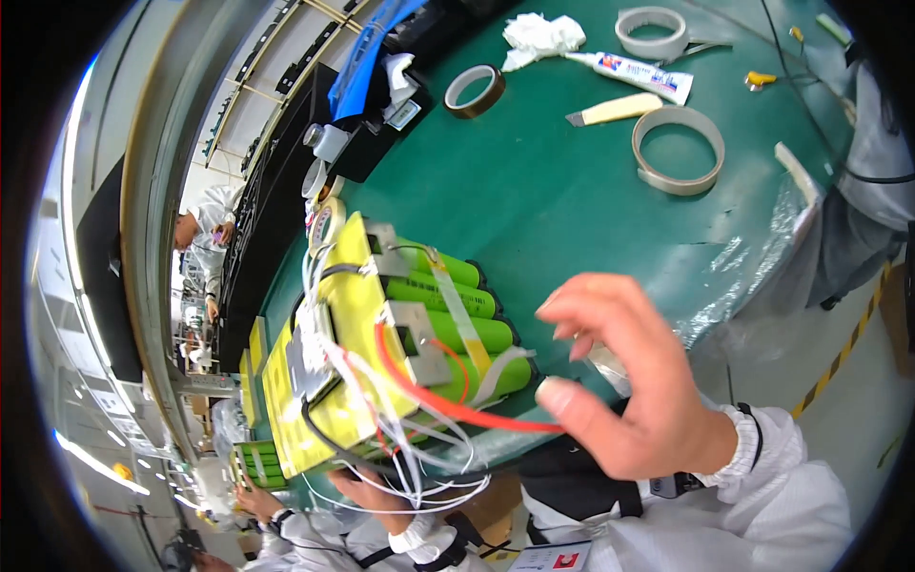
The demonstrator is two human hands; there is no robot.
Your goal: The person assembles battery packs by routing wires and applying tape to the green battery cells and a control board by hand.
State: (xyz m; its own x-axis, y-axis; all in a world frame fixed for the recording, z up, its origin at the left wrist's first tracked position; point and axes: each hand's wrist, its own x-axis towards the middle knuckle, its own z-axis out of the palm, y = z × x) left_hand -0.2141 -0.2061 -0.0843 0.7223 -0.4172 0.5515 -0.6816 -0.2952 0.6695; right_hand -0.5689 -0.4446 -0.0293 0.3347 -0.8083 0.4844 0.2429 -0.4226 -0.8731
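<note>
Head view: the battery pack [362, 310] is over the near left part of the green surface [562, 210]. Its long axis goes from far to near, with the near end leaning left; the cell ends point right. The right hand [637, 396] has its grip released, thumb and bent fingers apart, and it hides where the red wire [457, 411] goes. The left hand [370, 492] is partly hidden behind the pack's near side; I cannot tell its grip.

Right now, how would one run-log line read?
right hand: open, near red wire | left hand: partly hidden behind green-celled battery pack | tabletop: cutter, white tube, tape rolls
</note>
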